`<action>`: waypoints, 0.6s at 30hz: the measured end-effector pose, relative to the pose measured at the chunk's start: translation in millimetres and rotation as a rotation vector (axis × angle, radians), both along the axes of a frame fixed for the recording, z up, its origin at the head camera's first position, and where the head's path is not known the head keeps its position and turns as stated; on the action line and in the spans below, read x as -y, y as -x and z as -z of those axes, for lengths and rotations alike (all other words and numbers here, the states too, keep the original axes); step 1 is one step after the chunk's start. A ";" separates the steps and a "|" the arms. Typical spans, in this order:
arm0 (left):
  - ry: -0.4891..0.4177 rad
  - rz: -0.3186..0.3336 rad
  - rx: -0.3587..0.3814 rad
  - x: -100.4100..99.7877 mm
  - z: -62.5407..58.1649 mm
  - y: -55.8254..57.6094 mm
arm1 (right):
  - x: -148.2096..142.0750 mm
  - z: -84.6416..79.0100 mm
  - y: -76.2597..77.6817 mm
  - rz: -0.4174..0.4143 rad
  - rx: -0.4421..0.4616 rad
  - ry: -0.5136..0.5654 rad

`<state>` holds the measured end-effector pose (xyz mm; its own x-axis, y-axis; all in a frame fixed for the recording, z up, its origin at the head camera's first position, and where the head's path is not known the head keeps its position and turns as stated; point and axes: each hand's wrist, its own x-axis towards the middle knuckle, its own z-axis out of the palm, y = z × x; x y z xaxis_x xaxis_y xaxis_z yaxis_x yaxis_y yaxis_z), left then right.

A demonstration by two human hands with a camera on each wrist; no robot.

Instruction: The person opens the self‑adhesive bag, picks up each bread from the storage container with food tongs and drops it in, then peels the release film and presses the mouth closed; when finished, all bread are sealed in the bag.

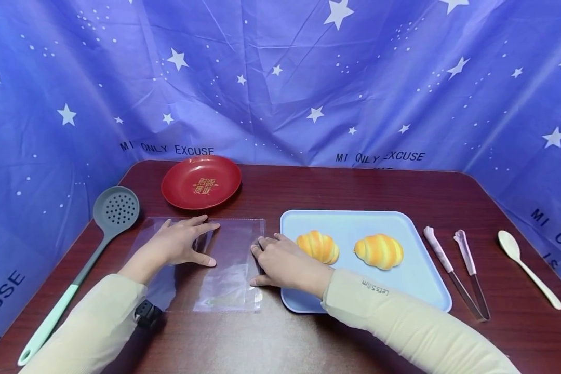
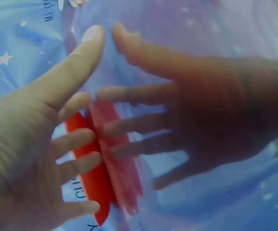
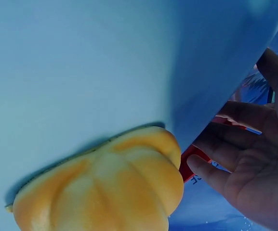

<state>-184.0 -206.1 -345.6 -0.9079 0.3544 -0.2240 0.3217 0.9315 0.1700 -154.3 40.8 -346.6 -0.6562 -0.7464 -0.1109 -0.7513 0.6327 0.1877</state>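
Note:
A clear plastic bag (image 1: 234, 275) lies flat on the dark red-brown table. My left hand (image 1: 176, 243) is over its upper middle, fingers and thumb spread. In the left wrist view, that hand (image 2: 37, 149) faces its own reflection in a glossy surface. At the bag's right edge is my right hand (image 1: 285, 264), its fingers loosely extended and its forearm crossing the blue tray (image 1: 355, 296). The right wrist view shows its relaxed fingers beyond the tray's rim, with one croissant-shaped bread roll (image 3: 105, 187) nearby. A second bread roll (image 1: 379, 251) sits farther right on the tray.
Behind the bag stands a red plate (image 1: 182, 182) with gold characters. A grey slotted skimmer (image 1: 117, 208) with a mint handle lies at the left. Metal tongs (image 1: 467, 291) with pale handles and a cream spoon (image 1: 509, 246) lie right of the tray. Starry blue cloth (image 1: 280, 104) surrounds the table.

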 end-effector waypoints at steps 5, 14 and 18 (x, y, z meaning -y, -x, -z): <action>-0.059 0.065 -0.057 0.9 6.0 1.2 | 1.4 0.6 0.0 0.010 -0.001 -0.008; -0.093 0.144 -0.126 5.0 12.3 1.4 | 0.7 1.6 -0.6 0.019 -0.008 -0.001; -0.103 0.158 -0.104 8.4 13.1 -1.9 | 0.8 0.8 -0.6 0.025 0.001 -0.003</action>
